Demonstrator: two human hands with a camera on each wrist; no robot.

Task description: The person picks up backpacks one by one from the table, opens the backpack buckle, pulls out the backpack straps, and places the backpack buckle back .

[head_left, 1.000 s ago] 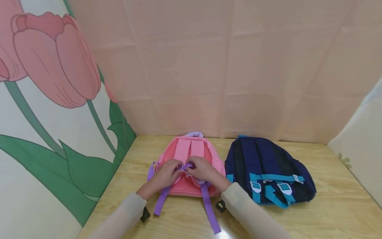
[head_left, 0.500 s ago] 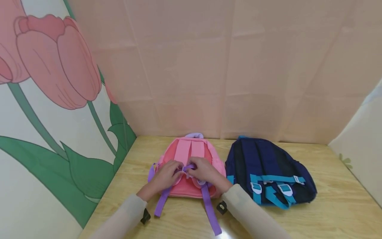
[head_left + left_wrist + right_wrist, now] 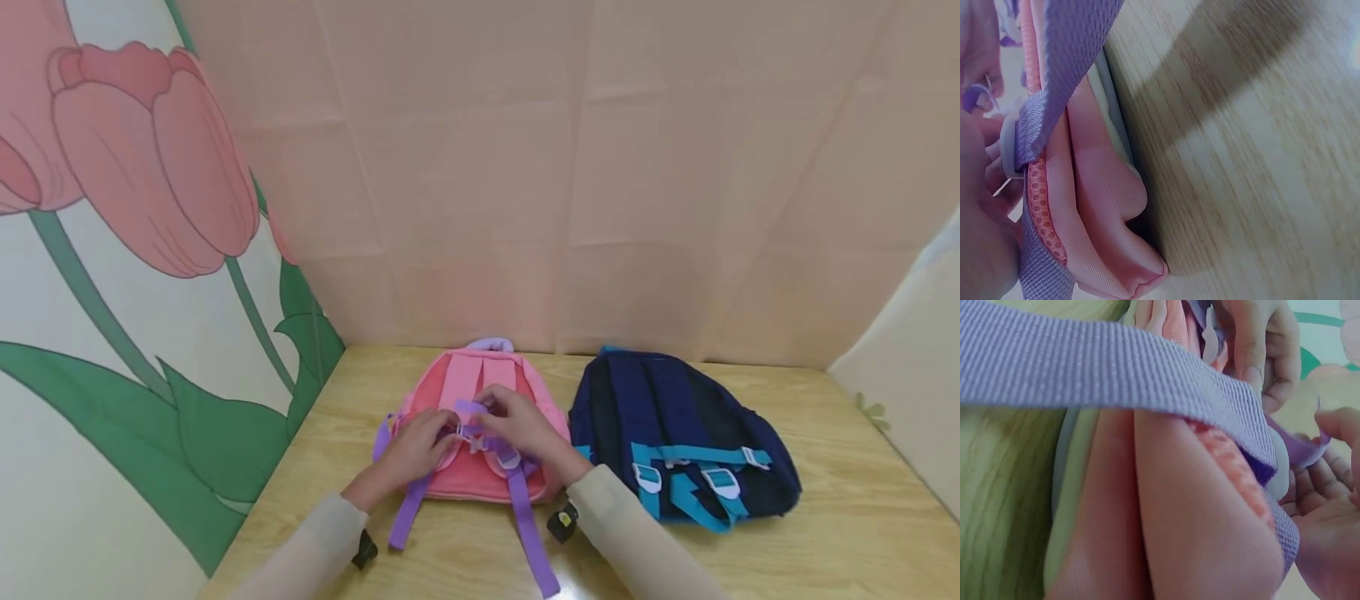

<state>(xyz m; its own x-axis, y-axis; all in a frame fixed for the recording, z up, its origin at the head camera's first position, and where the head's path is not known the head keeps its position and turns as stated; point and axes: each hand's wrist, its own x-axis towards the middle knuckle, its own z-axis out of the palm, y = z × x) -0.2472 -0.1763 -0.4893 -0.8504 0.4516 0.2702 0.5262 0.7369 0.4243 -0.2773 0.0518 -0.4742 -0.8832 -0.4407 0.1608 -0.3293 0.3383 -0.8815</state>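
A pink backpack (image 3: 468, 490) lies with its shoulder straps facing up, and both hands work over its middle. My left hand (image 3: 416, 446) pinches a small white buckle (image 3: 461, 431) on the purple chest strap. With thumb and fingers my right hand (image 3: 517, 423) holds the loose purple strap end (image 3: 469, 407), which sticks up past the fingertips. In the right wrist view, the purple webbing (image 3: 1300, 447) curves up between the right thumb and fingers. The left wrist view shows a side strap (image 3: 1075, 56) and a white adjuster (image 3: 1009, 147) next to the left hand.
A navy backpack (image 3: 652, 392) with turquoise straps lies close on the right. Two purple strap tails (image 3: 534, 542) hang toward the front of the wooden table (image 3: 840, 517). A pink cloth backdrop (image 3: 465, 167) stands behind, and a tulip-painted wall (image 3: 150, 175) on the left.
My right hand has lifted slightly and its fingers have opened up, drawing the purple strap end upward through the buckle area. The left hand stays at the buckle. The view has tilted slightly.
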